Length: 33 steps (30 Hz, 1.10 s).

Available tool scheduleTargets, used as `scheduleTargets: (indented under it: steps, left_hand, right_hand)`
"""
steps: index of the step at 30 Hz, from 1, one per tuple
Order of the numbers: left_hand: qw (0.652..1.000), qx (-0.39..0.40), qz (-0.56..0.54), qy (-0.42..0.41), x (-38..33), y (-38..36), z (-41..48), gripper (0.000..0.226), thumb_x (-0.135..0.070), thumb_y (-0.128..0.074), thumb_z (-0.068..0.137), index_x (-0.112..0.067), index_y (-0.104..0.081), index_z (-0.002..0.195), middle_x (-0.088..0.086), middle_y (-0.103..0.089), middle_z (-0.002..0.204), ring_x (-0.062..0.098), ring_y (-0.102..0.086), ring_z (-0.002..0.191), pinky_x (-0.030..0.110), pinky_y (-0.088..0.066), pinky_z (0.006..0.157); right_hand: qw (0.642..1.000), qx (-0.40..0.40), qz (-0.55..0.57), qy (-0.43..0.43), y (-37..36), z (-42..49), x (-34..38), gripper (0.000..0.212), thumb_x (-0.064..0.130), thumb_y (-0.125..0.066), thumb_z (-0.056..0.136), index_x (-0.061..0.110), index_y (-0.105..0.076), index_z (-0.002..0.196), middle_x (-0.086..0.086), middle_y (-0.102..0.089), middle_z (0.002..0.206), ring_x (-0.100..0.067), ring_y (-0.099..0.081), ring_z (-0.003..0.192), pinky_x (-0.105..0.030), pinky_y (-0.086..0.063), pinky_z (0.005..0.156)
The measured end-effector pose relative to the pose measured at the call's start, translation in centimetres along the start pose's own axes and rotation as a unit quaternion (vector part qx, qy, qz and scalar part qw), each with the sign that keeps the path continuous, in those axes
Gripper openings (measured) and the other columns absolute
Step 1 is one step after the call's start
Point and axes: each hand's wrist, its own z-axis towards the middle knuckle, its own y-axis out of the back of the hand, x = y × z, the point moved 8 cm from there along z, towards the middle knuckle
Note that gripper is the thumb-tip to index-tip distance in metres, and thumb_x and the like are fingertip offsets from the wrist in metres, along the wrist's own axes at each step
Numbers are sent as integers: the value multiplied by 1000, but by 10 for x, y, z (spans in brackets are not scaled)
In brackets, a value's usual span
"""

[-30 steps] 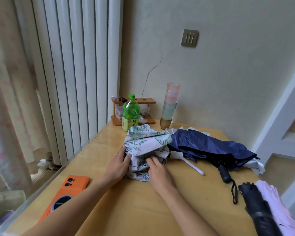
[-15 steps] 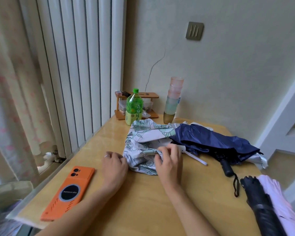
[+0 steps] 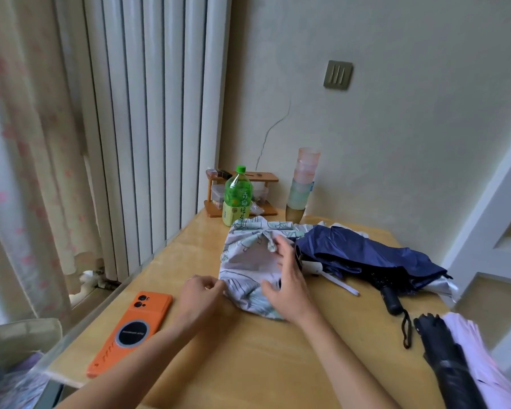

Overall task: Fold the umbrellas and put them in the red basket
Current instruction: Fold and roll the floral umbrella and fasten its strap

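A pale yellow wooden table [image 3: 248, 364] stands in a corner, with a cream wall behind it, white ribbed panels [image 3: 148, 128] and a pink-flowered curtain [image 3: 18, 143] to the left. On the middle of the table lies a floral umbrella [image 3: 248, 258], its canopy bunched. The left hand [image 3: 201, 293] pinches the near edge of the cloth. The right hand [image 3: 289, 284] presses on top, fingers spread. A navy umbrella [image 3: 366, 255] lies just beside it, and an orange phone [image 3: 130, 326] sits near the left edge.

A home: curtain [image 3: 27, 143], radiator [image 3: 148, 119], cluttered wooden table [image 3: 248, 349]
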Motion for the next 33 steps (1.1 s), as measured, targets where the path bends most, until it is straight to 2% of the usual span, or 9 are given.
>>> scheduleTargets:
  steps: [5,8,10,15,18,22,26,29,33]
  left_hand:
    - [997,28,-38,57,1,-1,9,30,-29,-74,89,-3,-75,74,-4,-59,50,12,-50,47,24,-39,51]
    - [998,26,-32,57,-3,1,14,26,-23,-66,91,-1,-75,80,-3,-52,52,14,-41,47,26,-32,51]
    - [998,31,-30,50,-8,3,16,24,-21,-64,91,-6,-77,78,-4,-52,52,14,-39,48,26,-31,51]
    - [998,47,1,33,-22,7,17,26,-19,-56,91,-11,-76,78,-7,-51,49,13,-42,49,25,-31,48]
    - [997,64,-10,-33,-38,5,13,21,-28,-58,91,-15,-73,83,-1,-67,74,14,-56,70,29,-41,62]
    - [986,51,46,-152,-54,5,8,11,-20,-71,84,-26,-67,93,-10,-63,102,8,-53,99,25,-41,76]
    - [991,57,-57,-106,-57,7,10,7,-28,-67,86,-21,-67,88,-1,-71,89,8,-61,85,25,-44,71]
    - [992,77,-82,-61,-58,8,14,28,-38,-59,89,-12,-68,88,6,-69,82,17,-57,76,31,-42,67]
    - [986,102,-119,-58,-62,7,22,22,-15,-79,85,-6,-60,93,3,-68,76,12,-57,67,20,-43,57]
  right_hand:
    - [962,146,-229,-2,-15,-6,-8,76,52,-78,76,34,-31,133,7,-17,147,-12,-16,140,-34,-15,120]
    - [949,103,-297,24,-5,-6,-6,30,37,-74,87,28,-56,109,5,-37,125,-14,-33,121,-34,-33,111]
    - [958,59,-278,49,6,-4,-2,9,27,-70,93,20,-68,97,3,-54,104,-18,-51,105,-36,-47,92]
    - [971,-36,-210,110,37,0,21,11,24,-67,98,18,-75,95,6,-62,87,-13,-58,82,-29,-48,69]
    - [977,-98,-151,113,55,6,27,19,26,-57,101,19,-71,92,8,-61,87,-12,-59,82,-34,-51,71]
    - [979,-118,-116,120,64,13,37,16,18,-61,101,18,-73,91,8,-62,88,-9,-60,83,-36,-51,73]
    - [973,-134,-104,159,68,13,53,9,15,-68,97,14,-78,96,5,-63,93,-12,-61,87,-30,-51,75]
    - [966,-141,-105,191,69,12,63,11,17,-69,97,12,-78,98,5,-61,93,-13,-60,87,-26,-50,75]
    - [966,-138,-106,191,69,14,62,10,18,-70,97,13,-78,98,5,-63,91,-12,-61,85,-27,-50,73]
